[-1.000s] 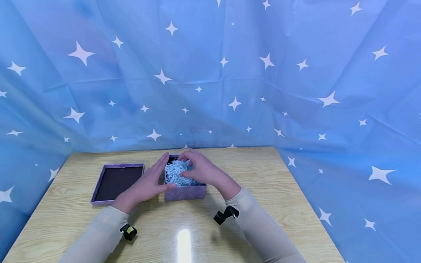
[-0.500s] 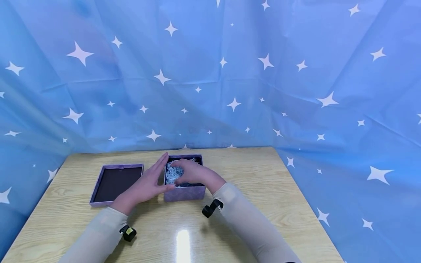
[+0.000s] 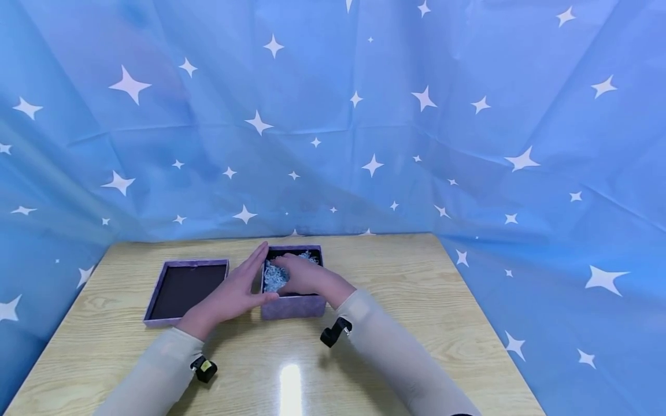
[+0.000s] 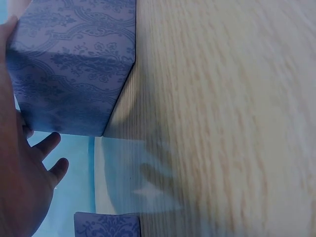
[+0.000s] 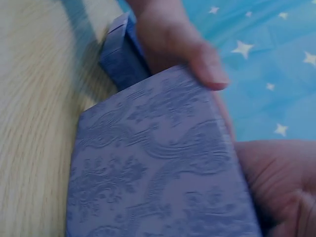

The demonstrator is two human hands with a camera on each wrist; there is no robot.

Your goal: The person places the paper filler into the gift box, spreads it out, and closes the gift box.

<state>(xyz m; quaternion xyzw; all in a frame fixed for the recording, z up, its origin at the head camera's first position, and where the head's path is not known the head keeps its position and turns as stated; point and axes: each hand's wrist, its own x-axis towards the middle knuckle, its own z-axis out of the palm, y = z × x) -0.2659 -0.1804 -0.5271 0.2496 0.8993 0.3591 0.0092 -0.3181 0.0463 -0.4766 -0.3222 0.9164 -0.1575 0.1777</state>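
A purple patterned box stands without its lid on the table, with pale blue shredded paper inside. My left hand spans its left side, fingers straight towards the far corner and thumb at the near corner. In the right wrist view, that thumb rests over the box's top edge. My right hand reaches into the box from the right, its thumb and bent fingers around some of the paper. The box wall hides those fingertips in the right wrist view.
To the left lies a shallow purple lid with its dark inside facing up, close to my left wrist. A blue cloth with white stars hangs behind the wooden table. Small black cameras are strapped to both wrists.
My right hand has moved left and deeper into the box, and the paper now sits lower. The left hand and the box have stayed in place.
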